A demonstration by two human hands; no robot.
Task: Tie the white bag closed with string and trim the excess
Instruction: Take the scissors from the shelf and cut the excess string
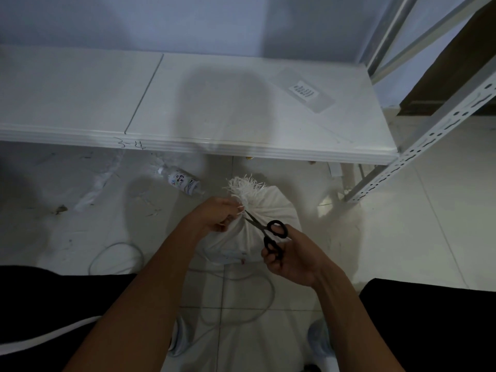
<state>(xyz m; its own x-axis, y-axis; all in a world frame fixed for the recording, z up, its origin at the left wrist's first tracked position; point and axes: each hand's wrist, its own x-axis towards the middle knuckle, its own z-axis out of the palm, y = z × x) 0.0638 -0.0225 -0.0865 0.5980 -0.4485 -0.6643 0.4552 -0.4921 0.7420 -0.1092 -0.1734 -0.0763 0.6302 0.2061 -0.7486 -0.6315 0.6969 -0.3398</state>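
Observation:
The white bag [271, 208] stands on the tiled floor between my knees, its neck gathered under a frayed white tuft [245, 187]. My left hand [218, 214] pinches the string end at the neck, on the left side of the bag. In my right hand [291, 260] are black-handled scissors [269, 233], fingers through the loops. Their blades point up-left and reach the neck close to my left fingers. Loose white string [118, 253] lies in loops on the floor around and in front of the bag.
A low white shelf board [188, 108] runs across just behind the bag, with a perforated metal rack post [418, 146] at the right. A plastic bottle [185, 182] lies on the floor left of the bag. Scraps litter the floor at the left.

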